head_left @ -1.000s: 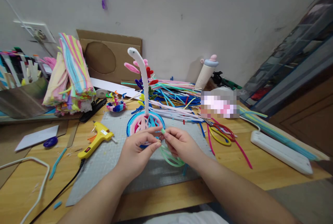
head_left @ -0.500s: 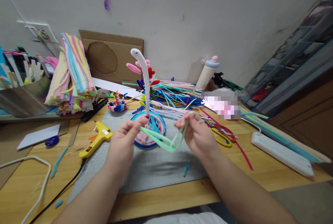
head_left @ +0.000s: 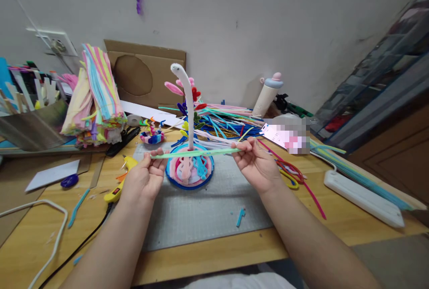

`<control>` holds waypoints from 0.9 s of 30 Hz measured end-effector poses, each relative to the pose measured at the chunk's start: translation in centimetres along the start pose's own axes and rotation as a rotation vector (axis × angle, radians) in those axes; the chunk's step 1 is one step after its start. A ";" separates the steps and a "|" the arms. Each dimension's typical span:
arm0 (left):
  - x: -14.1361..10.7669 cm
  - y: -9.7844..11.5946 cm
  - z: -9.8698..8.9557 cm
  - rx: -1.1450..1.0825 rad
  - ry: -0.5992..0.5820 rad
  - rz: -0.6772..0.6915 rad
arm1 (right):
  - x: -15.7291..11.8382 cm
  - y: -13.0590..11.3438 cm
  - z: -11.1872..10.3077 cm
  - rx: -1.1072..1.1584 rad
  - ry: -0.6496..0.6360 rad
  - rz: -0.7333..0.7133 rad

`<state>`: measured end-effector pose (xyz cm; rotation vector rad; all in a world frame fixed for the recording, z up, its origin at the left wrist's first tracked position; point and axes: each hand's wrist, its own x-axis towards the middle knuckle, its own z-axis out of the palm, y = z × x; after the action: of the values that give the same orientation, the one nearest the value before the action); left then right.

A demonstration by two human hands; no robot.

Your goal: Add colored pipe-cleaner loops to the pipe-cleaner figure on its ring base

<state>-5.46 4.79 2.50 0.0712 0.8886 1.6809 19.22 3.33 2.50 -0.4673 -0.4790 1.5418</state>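
Note:
Light green pipe cleaners [head_left: 197,153] are stretched straight and level between my two hands. My left hand [head_left: 145,176] pinches their left end, and my right hand [head_left: 256,163] pinches the right end. Just behind them stands a round pink and blue base [head_left: 189,181] with pink and blue zigzag pieces on it. A white fuzzy stem [head_left: 189,105] with a curved top rises from the base. Pink, red, purple, green and yellow fuzzy shapes [head_left: 195,94] show beside the stem.
A grey cutting mat [head_left: 204,219] bears a blue scrap [head_left: 240,217]. At left are a yellow glue gun [head_left: 129,163], its black cord and pipe cleaner bundles [head_left: 103,96]. Scissors [head_left: 290,177], a power strip [head_left: 363,197] and a bottle [head_left: 267,96] lie or stand to the right.
The green pipe cleaners, slack and bent before, are now pulled straight. My left hand has moved left and turned palm up, and my right hand has risen slightly.

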 end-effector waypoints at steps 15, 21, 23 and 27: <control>0.1 -1.0 -0.4 0.076 -0.150 -0.034 | 1.3 -1.0 -1.5 -0.086 -0.011 -0.039; 0.1 -0.9 -0.1 0.023 -0.093 -0.112 | 1.4 -0.6 -1.9 -0.076 -0.027 -0.009; -0.1 -0.8 0.0 -0.029 -0.134 -0.119 | 1.3 -0.6 -1.7 -0.062 -0.052 -0.011; -1.2 -0.2 0.1 -0.161 -0.311 -0.166 | 0.7 -1.1 -0.7 -0.023 -0.078 -0.039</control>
<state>-4.88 3.80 2.97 0.1415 0.5111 1.5281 20.46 4.02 2.55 -0.4143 -0.5634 1.5220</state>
